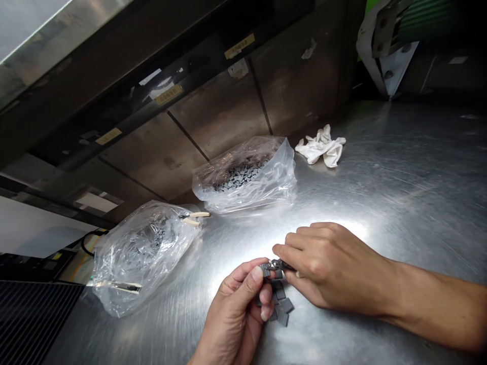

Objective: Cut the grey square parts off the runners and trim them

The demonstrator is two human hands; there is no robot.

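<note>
Your left hand (pixel 234 314) pinches gray square tile (pixel 266 271); right hand (pixel 331 266) grips small metal tool (pixel 279 264) at tile. Loose tiles (pixel 280 305) lie just below, six o'clock; plastic bags of tiles (pixel 243 175) at eleven, on stainless table (pixel 380 187).

Small flat dark-grey square chips (pixel 281 305) in a loose, overlapping heap

No legible text, three yellow labels (pixel 239 46) between 9 and 12 o'clock, on a dark metal housing (pixel 198 66), writing too blurred to read
</note>
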